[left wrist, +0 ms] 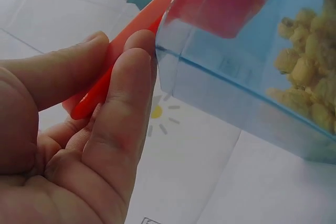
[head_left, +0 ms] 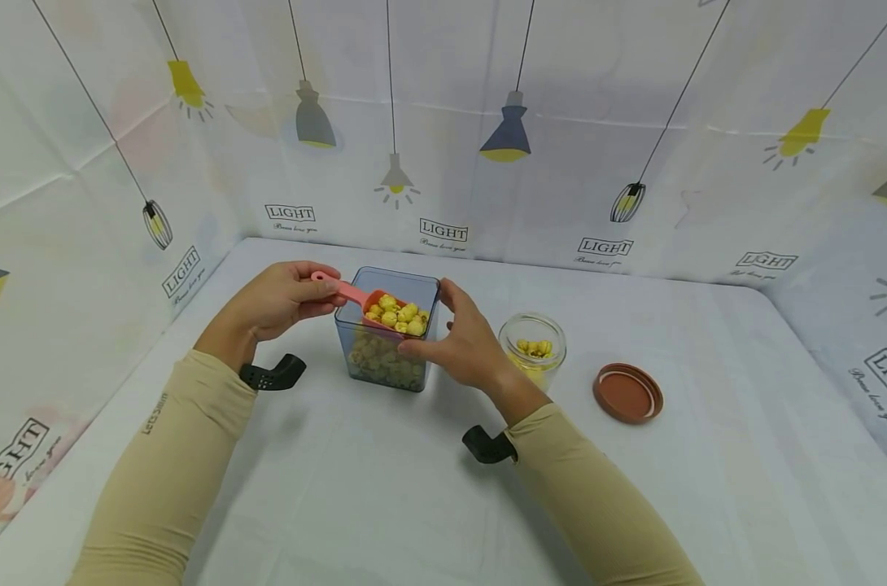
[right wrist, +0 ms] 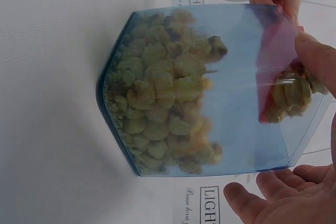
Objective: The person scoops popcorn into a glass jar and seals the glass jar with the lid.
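Note:
My left hand (head_left: pixel 286 299) pinches the handle of a pink scoop (head_left: pixel 350 291) between thumb and fingers. Yellow popcorn (head_left: pixel 398 315) fills the scoop's bowl, which sits inside the top of a clear blue square container (head_left: pixel 382 275). More popcorn (right wrist: pixel 163 93) lies in the container's lower part, below the scoop. On the container's right side, my right hand (head_left: pixel 467 342) holds it near the rim, thumb at the front and fingers toward the back. The left wrist view has the scoop handle (left wrist: pixel 137 23) passing over the rim.
Right of the container stands a round glass jar (head_left: pixel 504 342), lidless, with some yellow popcorn in it. A brown round lid (head_left: pixel 628 394) lies on the white tabletop (head_left: pixel 385 488) farther right. Behind the table hangs a cloth backdrop (head_left: pixel 443 187) printed with lamps.

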`<act>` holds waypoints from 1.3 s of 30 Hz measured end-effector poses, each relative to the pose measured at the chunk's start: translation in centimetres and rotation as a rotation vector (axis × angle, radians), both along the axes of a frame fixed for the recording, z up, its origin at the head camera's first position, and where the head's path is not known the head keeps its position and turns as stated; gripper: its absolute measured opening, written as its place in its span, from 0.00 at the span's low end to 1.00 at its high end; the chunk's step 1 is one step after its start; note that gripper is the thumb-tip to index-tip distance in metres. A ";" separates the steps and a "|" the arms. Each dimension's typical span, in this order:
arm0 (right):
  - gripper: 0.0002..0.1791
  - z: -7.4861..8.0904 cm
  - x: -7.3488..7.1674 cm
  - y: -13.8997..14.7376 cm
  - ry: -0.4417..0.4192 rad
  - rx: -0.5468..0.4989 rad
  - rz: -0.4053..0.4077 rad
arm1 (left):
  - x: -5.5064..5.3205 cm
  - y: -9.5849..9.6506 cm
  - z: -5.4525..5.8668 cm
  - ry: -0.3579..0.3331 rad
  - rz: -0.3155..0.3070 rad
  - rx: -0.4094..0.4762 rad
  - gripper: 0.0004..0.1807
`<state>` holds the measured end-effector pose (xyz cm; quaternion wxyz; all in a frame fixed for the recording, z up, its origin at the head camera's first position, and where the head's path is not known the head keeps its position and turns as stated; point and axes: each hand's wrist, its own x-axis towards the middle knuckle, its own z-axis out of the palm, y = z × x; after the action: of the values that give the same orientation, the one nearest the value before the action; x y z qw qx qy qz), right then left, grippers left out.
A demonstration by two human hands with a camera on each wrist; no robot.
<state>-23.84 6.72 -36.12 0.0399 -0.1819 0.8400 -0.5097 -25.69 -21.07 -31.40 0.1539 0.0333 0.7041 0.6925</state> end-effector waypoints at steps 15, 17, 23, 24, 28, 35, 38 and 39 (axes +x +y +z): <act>0.57 0.0 0.0 -0.1 -0.004 0.011 -0.007 | 0.4 -0.5 -1.3 -0.050 0.059 0.166 0.13; 0.57 0.0 0.1 -0.1 -0.004 0.008 -0.007 | 0.4 -0.6 -1.5 -0.049 0.063 0.179 0.13; 0.57 0.1 0.0 -0.1 0.002 -0.002 -0.003 | 0.5 -0.8 -1.8 -0.052 0.071 0.216 0.13; 0.57 0.1 0.0 -0.1 0.004 -0.003 -0.002 | 0.5 -0.8 -1.9 -0.053 0.074 0.218 0.13; 0.57 0.1 0.0 -0.1 0.004 -0.012 0.000 | 0.5 -0.8 -2.2 -0.057 0.086 0.224 0.14; 0.57 0.0 -0.1 -0.1 0.003 -0.007 -0.002 | 0.5 -0.7 -2.1 -0.067 0.115 0.231 0.13; 0.57 0.0 -0.1 -0.1 0.003 -0.005 -0.003 | 0.3 -0.7 -2.1 -0.069 0.122 0.244 0.13; 0.57 0.1 0.0 -0.1 0.002 -0.005 -0.002 | 0.3 -0.7 -2.1 -0.071 0.123 0.251 0.13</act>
<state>-23.89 6.67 -36.06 0.0378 -0.1816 0.8390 -0.5115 -25.37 -21.79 -33.55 0.1307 -0.0153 0.6066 0.7840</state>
